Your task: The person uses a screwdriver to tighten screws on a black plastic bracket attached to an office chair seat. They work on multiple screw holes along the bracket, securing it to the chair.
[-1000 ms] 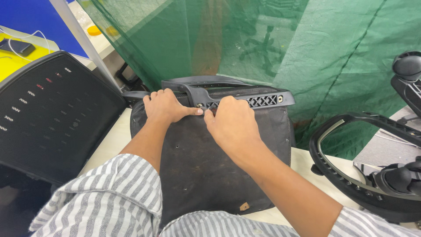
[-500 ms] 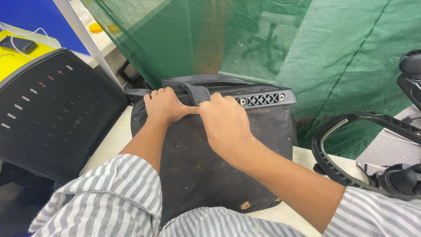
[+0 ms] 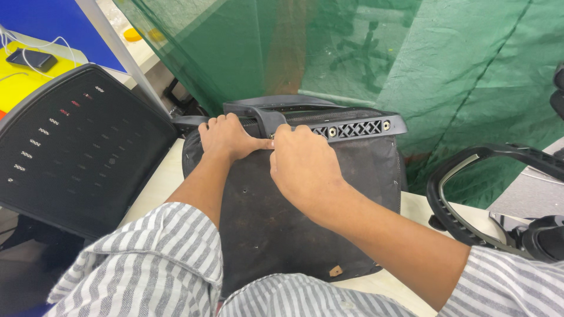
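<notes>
A black fabric bag [image 3: 305,229] lies on a pale table [image 3: 155,185] in front of me, its top edge facing away. Along that edge run a zipper and a grey plastic strip [image 3: 352,128] with cross-shaped cutouts, and a dark carry handle [image 3: 264,111] arches behind it. My left hand [image 3: 226,138] grips the top left edge, fingers curled over it and thumb pointing right. Just beside that thumb, my right hand [image 3: 302,161] pinches a small metal zipper pull [image 3: 272,136]. Striped sleeves cover both my arms.
A black mesh chair back [image 3: 76,152] stands close on the left. A curved black armrest [image 3: 470,182] of another chair is on the right. Green netting [image 3: 411,64] hangs right behind the bag. A phone [image 3: 35,58] lies on a yellow surface at far left.
My right hand has slid left along the bag's top edge until it meets my left thumb. The left hand stayed where it was.
</notes>
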